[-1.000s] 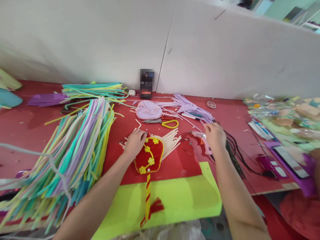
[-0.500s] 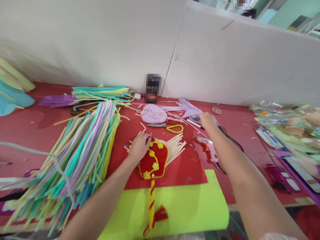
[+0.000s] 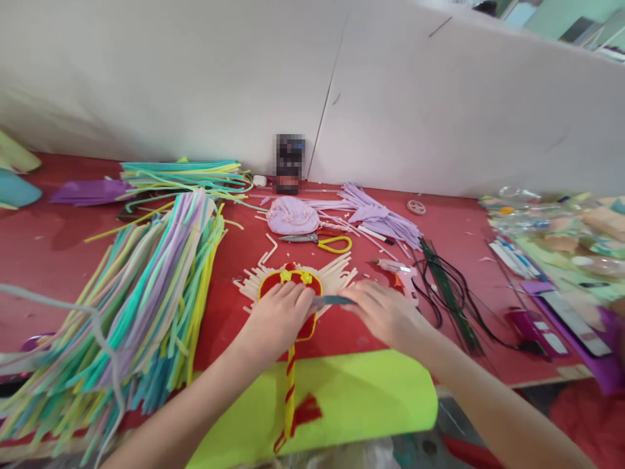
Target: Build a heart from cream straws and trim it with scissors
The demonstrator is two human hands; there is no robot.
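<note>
Worktop (image 3: 456,225): red, below a pale panel (image 3: 170,85)
Far left: pastel fuzzy stems (image 3: 161,286) in a thick bundle
Left hand (image 3: 280,312): bent over the red fan (image 3: 305,329), gripping one end of a slim teal-grey tool (image 3: 334,300)
Fan: yellow-edged, central, handle over a lime sheet (image 3: 361,391)
Right hand (image 3: 385,316): pinching the tool's other end
Beyond: pink glue gun (image 3: 391,265)

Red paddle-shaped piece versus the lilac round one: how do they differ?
The red piece bears yellow flowers; the lilac piece is pale and puckered.
The red piece lies nearer the person, the lilac piece farther off.
The left hand covers part of the red piece; no hand covers the lilac piece.
Both have a rounded outline.
</note>
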